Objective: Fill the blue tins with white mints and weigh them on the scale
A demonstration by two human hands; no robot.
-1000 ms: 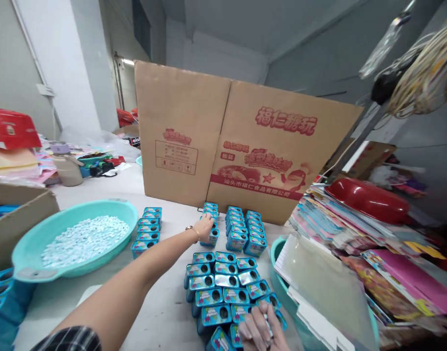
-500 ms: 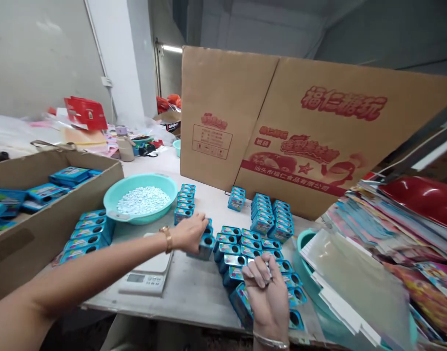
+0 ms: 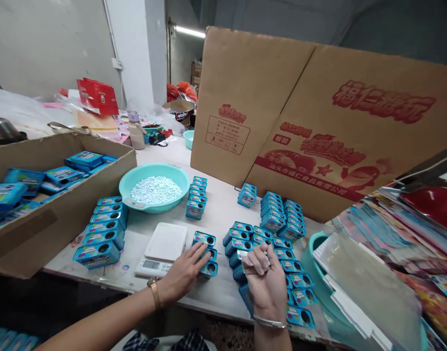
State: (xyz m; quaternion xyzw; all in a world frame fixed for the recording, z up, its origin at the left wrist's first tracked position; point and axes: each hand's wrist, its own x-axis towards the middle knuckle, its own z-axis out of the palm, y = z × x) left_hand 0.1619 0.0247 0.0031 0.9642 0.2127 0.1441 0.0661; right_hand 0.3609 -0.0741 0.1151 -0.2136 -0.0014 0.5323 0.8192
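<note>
My left hand (image 3: pixel 185 273) lies with fingers stretched across a short row of blue tins (image 3: pixel 205 238), touching them. Each tin has a dark round hole in its end. My right hand (image 3: pixel 269 280) is turned palm up with its fingers curled in. A small pale bit shows at its fingertips, too little to name. It hovers over a large block of blue tins (image 3: pixel 300 280) and hides part of it. To the left of my left hand stands a white digital scale (image 3: pixel 167 242). Behind the scale, a turquoise bowl (image 3: pixel 123 187) holds many small pale candies (image 3: pixel 157 190).
An open cardboard box (image 3: pixel 29 234) with blue tins stands at left, beside a row of tins (image 3: pixel 99 253). More tin stacks (image 3: pixel 273 212) stand before a tall printed carton (image 3: pixel 241 97). At right, plastic sheets (image 3: pixel 373 278) lie over a turquoise basin (image 3: pixel 318 239).
My left hand has drawn back toward the table's front edge, and its fingers now lie across the tins. My right hand stays curled over the tin block. The camera view has shifted slightly.
</note>
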